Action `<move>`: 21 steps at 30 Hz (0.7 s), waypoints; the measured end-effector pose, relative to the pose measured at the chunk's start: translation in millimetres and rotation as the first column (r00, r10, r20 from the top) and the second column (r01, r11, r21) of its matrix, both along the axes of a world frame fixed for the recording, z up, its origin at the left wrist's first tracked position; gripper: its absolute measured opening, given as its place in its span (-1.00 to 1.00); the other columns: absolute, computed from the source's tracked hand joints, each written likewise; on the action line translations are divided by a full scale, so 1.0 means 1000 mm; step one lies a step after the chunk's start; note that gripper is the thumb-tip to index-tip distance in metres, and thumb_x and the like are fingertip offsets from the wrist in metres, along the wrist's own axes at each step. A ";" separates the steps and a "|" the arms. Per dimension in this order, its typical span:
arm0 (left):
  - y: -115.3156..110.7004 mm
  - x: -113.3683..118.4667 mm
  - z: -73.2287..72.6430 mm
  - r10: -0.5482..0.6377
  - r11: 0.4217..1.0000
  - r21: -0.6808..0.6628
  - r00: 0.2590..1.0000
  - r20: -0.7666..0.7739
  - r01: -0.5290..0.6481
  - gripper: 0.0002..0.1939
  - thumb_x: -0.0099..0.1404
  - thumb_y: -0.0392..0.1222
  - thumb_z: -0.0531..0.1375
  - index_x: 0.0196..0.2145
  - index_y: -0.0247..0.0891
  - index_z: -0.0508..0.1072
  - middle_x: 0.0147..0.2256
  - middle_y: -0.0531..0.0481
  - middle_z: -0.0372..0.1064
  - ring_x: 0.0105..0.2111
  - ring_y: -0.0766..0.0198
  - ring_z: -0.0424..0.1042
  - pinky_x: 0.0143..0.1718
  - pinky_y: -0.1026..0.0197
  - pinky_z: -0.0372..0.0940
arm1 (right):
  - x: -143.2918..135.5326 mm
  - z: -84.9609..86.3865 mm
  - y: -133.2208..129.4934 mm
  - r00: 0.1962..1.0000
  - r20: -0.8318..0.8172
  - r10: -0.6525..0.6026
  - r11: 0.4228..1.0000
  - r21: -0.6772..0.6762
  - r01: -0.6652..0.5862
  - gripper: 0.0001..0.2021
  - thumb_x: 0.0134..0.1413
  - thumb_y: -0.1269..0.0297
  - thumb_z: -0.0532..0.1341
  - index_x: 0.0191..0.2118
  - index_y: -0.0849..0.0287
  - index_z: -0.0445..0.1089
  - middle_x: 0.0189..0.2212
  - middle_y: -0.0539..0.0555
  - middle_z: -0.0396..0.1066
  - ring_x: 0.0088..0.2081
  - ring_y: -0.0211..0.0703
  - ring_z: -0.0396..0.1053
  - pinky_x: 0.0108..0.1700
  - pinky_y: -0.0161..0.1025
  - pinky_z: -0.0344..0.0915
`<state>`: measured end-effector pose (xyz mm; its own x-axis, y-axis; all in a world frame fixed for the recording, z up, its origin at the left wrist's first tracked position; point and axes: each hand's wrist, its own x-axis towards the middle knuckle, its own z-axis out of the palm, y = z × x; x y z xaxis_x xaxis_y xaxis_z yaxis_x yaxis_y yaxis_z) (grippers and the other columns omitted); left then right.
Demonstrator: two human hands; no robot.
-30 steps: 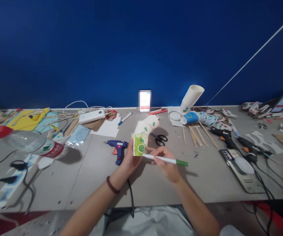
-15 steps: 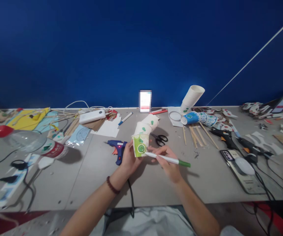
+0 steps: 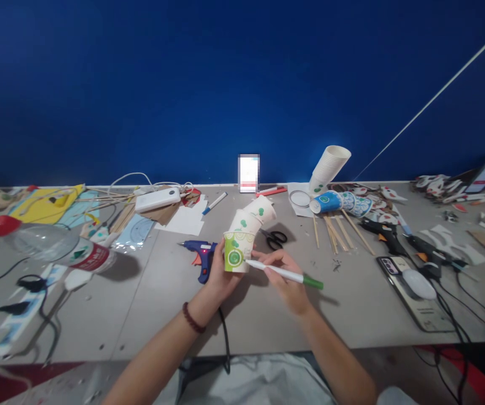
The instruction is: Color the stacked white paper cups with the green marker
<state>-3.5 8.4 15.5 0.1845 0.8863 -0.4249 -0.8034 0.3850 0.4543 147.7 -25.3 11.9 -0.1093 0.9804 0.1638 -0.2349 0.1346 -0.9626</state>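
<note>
Clasping the paper cups (image 3: 239, 247), the left hand (image 3: 220, 279) may let them twist if the right hand (image 3: 288, 288), pinched around the marker (image 3: 293, 277), presses too hard — sending its stroke astray.

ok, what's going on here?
The person's left hand holds a bent row of white-and-green paper cups. The right hand holds a white marker with a green end, its tip at the nearest cup; contact is unclear. A blue, orange-triggered glue gun lies on the grey table.
</note>
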 end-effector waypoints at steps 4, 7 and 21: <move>0.000 0.000 -0.002 -0.016 1.000 0.017 1.000 -0.025 0.016 -0.56 0.34 0.06 0.08 -0.22 -0.41 0.54 -0.36 -0.20 0.56 -0.43 0.16 0.52 -0.37 0.19 0.40 | 0.000 0.000 0.000 1.000 0.017 0.000 1.000 0.002 0.000 -0.84 0.14 0.13 0.31 -0.32 0.06 0.38 -0.23 0.10 0.60 0.06 0.07 0.50 0.10 0.03 0.38; 0.000 0.000 -0.003 -0.022 0.999 0.032 0.999 -0.029 0.023 -0.58 0.31 0.07 0.12 -0.21 -0.38 0.53 -0.36 -0.17 0.56 -0.42 0.15 0.52 -0.37 0.18 0.40 | 0.000 -0.001 0.000 1.000 0.024 0.002 1.000 -0.006 -0.002 -0.84 0.14 0.12 0.30 -0.31 0.06 0.37 -0.21 0.11 0.60 0.06 0.07 0.50 0.11 0.02 0.38; 0.000 -0.002 -0.007 -0.026 0.999 -0.023 0.999 -0.022 0.025 -0.54 0.34 0.08 0.07 -0.17 -0.40 0.53 -0.32 -0.20 0.56 -0.41 0.15 0.51 -0.37 0.16 0.40 | 0.001 0.001 0.001 0.999 -0.013 0.038 0.999 -0.012 -0.039 -0.82 0.07 0.13 0.34 -0.40 0.06 0.39 -0.44 0.03 0.53 0.07 0.12 0.48 0.13 0.08 0.35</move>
<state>-6.0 8.0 8.6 0.1974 0.8715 -0.4490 -0.7830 0.4157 0.4627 148.4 -24.6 12.6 -0.1451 0.9775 0.1531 -0.2516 0.1132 -0.9612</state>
